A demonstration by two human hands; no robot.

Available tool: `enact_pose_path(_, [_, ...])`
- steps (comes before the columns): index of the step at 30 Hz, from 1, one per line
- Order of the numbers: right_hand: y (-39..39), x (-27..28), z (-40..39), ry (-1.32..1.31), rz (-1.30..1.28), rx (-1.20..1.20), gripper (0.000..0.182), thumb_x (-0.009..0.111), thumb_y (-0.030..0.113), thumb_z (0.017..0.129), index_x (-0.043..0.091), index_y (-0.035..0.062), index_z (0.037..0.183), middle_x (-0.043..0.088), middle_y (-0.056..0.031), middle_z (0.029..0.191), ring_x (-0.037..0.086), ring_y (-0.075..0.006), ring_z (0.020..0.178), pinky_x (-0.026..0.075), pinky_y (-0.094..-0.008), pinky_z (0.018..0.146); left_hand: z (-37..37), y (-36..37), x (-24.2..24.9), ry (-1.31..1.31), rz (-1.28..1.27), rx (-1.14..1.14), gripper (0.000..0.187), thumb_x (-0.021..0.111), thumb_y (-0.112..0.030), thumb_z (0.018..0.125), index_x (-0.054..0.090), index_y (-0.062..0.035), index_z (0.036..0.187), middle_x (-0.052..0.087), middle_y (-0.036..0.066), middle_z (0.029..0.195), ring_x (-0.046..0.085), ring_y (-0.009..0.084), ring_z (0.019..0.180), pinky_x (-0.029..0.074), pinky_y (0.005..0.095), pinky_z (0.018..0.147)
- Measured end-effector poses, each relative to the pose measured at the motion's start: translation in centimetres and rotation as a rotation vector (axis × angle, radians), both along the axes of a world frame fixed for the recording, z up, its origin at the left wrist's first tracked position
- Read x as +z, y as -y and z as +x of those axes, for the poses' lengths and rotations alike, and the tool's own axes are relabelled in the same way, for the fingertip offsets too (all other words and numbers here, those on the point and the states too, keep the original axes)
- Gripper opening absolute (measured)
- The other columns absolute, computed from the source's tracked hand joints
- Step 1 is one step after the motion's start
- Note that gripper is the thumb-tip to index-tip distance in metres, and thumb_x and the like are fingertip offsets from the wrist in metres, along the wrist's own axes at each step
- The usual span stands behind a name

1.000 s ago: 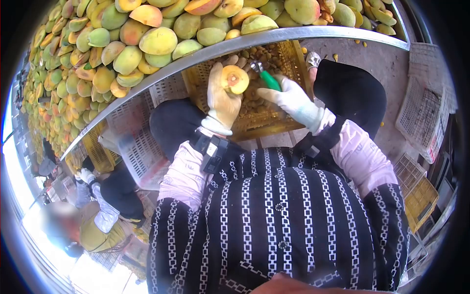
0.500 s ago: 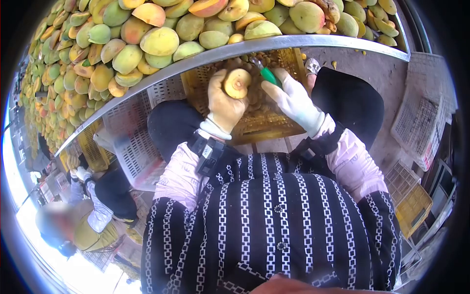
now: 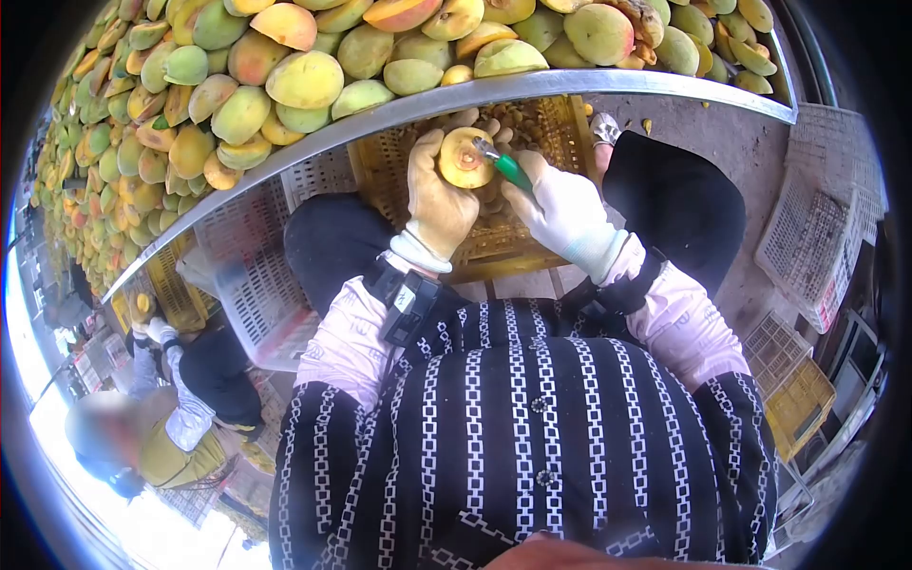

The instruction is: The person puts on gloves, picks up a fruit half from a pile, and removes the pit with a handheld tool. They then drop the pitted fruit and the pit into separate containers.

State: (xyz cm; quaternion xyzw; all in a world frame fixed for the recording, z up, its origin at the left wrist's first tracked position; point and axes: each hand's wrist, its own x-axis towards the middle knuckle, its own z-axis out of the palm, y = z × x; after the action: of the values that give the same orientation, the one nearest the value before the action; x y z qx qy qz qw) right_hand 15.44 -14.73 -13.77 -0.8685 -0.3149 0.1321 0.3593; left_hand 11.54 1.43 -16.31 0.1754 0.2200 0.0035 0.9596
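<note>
My left hand (image 3: pixel 441 204), in a stained glove, is closed around a cut fruit half (image 3: pixel 466 159) whose yellow cut face shows, with a reddish centre. In my right hand (image 3: pixel 560 204), gloved in white, is a small tool (image 3: pixel 513 172) with a green handle; its metal tip touches the middle of the cut face. Both hands are above a yellow crate (image 3: pixel 560 128) that holds many small brownish pieces. Just beyond the hands runs the metal rim (image 3: pixel 399 110) of a surface heaped with green and yellow fruit (image 3: pixel 306 80).
A white crate (image 3: pixel 256 275) stands left of my knee. At the lower left a co-worker (image 3: pixel 185 418) sits beside another yellow crate (image 3: pixel 180 290). Stacked white crates (image 3: pixel 812 242) and a yellow basket (image 3: pixel 803 404) stand on the right.
My right hand has brought the tool left and down onto the fruit's cut face. The fruit half has turned slightly in my left hand, and its centre looks different.
</note>
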Motion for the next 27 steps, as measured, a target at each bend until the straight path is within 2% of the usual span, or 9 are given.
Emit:
enact_pose_path(4, [-0.3, -0.2, 0.0, 0.228, -0.016, 0.047, 0.026, 0.062, 0.026, 0.085, 0.050, 0.0058, 0.096, 0.059, -0.0119, 0.065, 0.061, -0.0305, 0.055, 0.048, -0.0403, 0.050, 0.1, 0.4, 0.2, -0.049, 0.091, 0.018, 0.048, 0.038, -0.035, 0.097, 0.047, 0.0044, 0.123, 0.056, 0.024, 0.119, 0.053, 0.0401, 0.114, 0.037, 0.0483, 0.104])
enact_pose_path(11, [-0.1, -0.6, -0.2, 0.275, -0.264, 0.118, 0.018, 0.060, 0.015, 0.081, 0.049, 0.0058, 0.091, 0.059, -0.0104, 0.063, 0.061, -0.0287, 0.053, 0.046, -0.0398, 0.047, -0.3, 1.3, -0.3, -0.061, 0.264, 0.048, 0.043, 0.042, -0.034, 0.098, 0.048, 0.0034, 0.117, 0.058, 0.023, 0.114, 0.057, 0.0375, 0.108, 0.043, 0.0464, 0.098])
enact_pose_path(13, [-0.5, -0.7, -0.5, 0.186, -0.290, 0.121, 0.018, 0.061, 0.014, 0.080, 0.048, 0.0057, 0.090, 0.060, -0.0124, 0.064, 0.061, -0.0316, 0.053, 0.049, -0.0411, 0.049, -0.5, 1.5, -0.4, -0.105, 0.316, 0.065, 0.041, 0.046, -0.035, 0.096, 0.049, 0.0003, 0.117, 0.060, 0.018, 0.106, 0.061, 0.0305, 0.096, 0.049, 0.0423, 0.087])
enact_pose_path(16, [-1.1, -1.4, -1.2, 0.143, -0.189, 0.103, 0.019, 0.059, 0.013, 0.081, 0.047, 0.0043, 0.092, 0.060, -0.0134, 0.064, 0.061, -0.0329, 0.055, 0.048, -0.0419, 0.049, -0.4, 1.5, 0.1, -0.149, 0.330, 0.113, 0.038, 0.049, -0.032, 0.095, 0.051, 0.0004, 0.114, 0.061, 0.017, 0.102, 0.063, 0.0289, 0.090, 0.052, 0.0400, 0.081])
enact_pose_path(20, [-1.7, -1.5, -1.3, 0.058, -0.115, 0.124, 0.022, 0.059, 0.013, 0.080, 0.046, 0.0027, 0.094, 0.061, -0.0156, 0.066, 0.062, -0.0358, 0.059, 0.049, -0.0442, 0.052, -0.2, 1.7, 0.0, -0.198, 0.319, 0.215, 0.035, 0.050, -0.030, 0.095, 0.052, 0.0004, 0.110, 0.062, 0.017, 0.100, 0.063, 0.0284, 0.087, 0.053, 0.0377, 0.078])
enact_pose_path(22, [-2.3, -1.3, -1.5, -0.133, -0.126, 0.094, 0.025, 0.059, 0.013, 0.079, 0.045, 0.0003, 0.095, 0.062, -0.0174, 0.069, 0.062, -0.0368, 0.063, 0.049, -0.0459, 0.055, 0.0, 1.5, 0.8, -0.201, 0.484, 0.209, 0.033, 0.051, -0.029, 0.094, 0.051, 0.0007, 0.109, 0.062, 0.017, 0.099, 0.063, 0.0279, 0.086, 0.053, 0.0364, 0.076])
enact_pose_path(25, [-2.9, -2.1, -1.3, -0.248, -0.122, 0.083, 0.027, 0.058, 0.013, 0.079, 0.045, -0.0009, 0.098, 0.062, -0.0202, 0.072, 0.063, -0.0389, 0.068, 0.050, -0.0466, 0.059, 0.1, 1.4, 0.7, -0.197, 0.511, 0.237, 0.033, 0.051, -0.028, 0.094, 0.051, 0.0010, 0.110, 0.062, 0.017, 0.097, 0.063, 0.0271, 0.085, 0.053, 0.0366, 0.076])
enact_pose_path(26, [-2.6, -2.0, -1.0, -0.251, -0.120, 0.075, 0.027, 0.058, 0.013, 0.079, 0.045, -0.0009, 0.098, 0.062, -0.0202, 0.072, 0.063, -0.0389, 0.068, 0.050, -0.0466, 0.059, -0.2, 1.3, 0.3, -0.198, 0.512, 0.228, 0.033, 0.051, -0.028, 0.094, 0.051, 0.0010, 0.110, 0.062, 0.017, 0.097, 0.063, 0.0271, 0.085, 0.053, 0.0366, 0.076])
enact_pose_path(27, [-2.1, -1.6, -0.4, -0.221, -0.196, 0.142, 0.028, 0.058, 0.013, 0.079, 0.045, -0.0014, 0.100, 0.062, -0.0212, 0.072, 0.063, -0.0398, 0.070, 0.050, -0.0465, 0.062, -0.6, 1.1, -0.3, -0.192, 0.407, 0.168, 0.036, 0.049, -0.030, 0.094, 0.052, 0.0019, 0.110, 0.062, 0.018, 0.099, 0.063, 0.0284, 0.086, 0.052, 0.0374, 0.079])
